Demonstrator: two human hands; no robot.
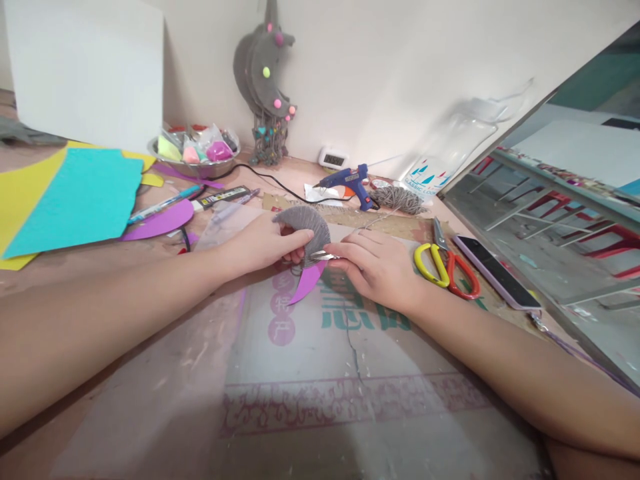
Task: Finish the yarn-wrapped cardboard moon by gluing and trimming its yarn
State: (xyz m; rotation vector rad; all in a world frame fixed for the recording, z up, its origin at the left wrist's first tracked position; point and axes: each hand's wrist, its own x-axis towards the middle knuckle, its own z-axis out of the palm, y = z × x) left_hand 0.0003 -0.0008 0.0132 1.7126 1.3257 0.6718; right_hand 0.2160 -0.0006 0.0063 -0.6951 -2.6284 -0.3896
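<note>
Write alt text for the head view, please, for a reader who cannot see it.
The left hand holds a purple crescent, mostly covered in gray, while the right hand holds a metal tool to it. Nearby lie a blue glue gun, scissors and a phone.

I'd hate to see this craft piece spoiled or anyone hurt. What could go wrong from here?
The metal tool in the right hand points toward the left hand, so a slip might poke a finger.
The crescent's grey winding stops short of its bare purple tip; it could loosen there.
The phone lies near the edge of the table and might get knocked off.
</note>
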